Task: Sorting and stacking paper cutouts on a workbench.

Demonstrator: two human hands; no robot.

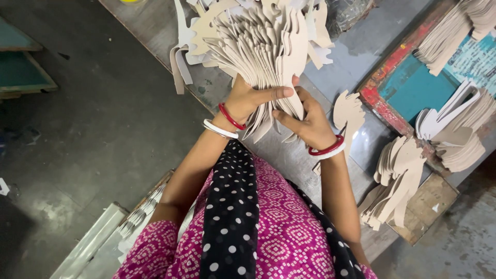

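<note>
Beige cardboard cutouts stand fanned in a thick stack on the grey table. Left hand and right hand are both clamped on its lower end, fingers pressed together.

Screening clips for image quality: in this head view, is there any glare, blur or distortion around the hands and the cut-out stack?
Head view: the left hand and right hand gripping the fanned stack of beige cut-outs look sharp, evenly lit; a pale sheen lies on the metal table; the floor is dim; edges bend slightly, wide-angle.
</note>
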